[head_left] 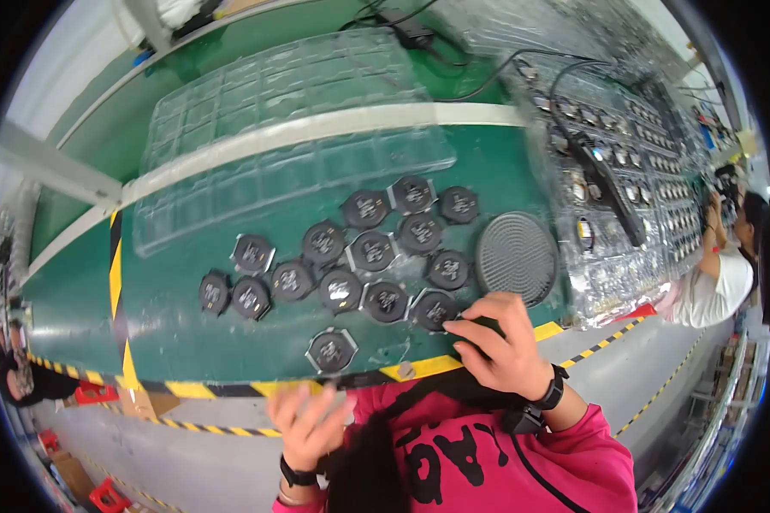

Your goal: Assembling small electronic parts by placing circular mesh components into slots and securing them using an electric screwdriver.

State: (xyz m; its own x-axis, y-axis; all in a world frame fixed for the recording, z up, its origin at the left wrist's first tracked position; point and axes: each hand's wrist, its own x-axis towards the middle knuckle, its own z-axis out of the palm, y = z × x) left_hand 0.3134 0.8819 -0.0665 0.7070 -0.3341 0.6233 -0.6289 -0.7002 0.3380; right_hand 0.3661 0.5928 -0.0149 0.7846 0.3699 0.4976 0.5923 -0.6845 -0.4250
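Several round dark watch cases with silvery lugs lie apart on the green bench top, their marked backs up. My right hand is at the bench's front edge, index fingertip at the rim of the nearest watch case. Its thumb and index finger are apart, with nothing seen between them; whether the fingertip touches the case, I cannot tell. My left hand, slightly blurred, hovers by the front edge with its fingers spread and nothing in it. Closest to it is a single watch case set apart from the others.
A round grey mesh-topped disc lies right of the watch cases. Clear plastic compartment trays span the back, under a white rail. At right, filled trays carry a black bar-shaped device with a cable. A co-worker is beyond.
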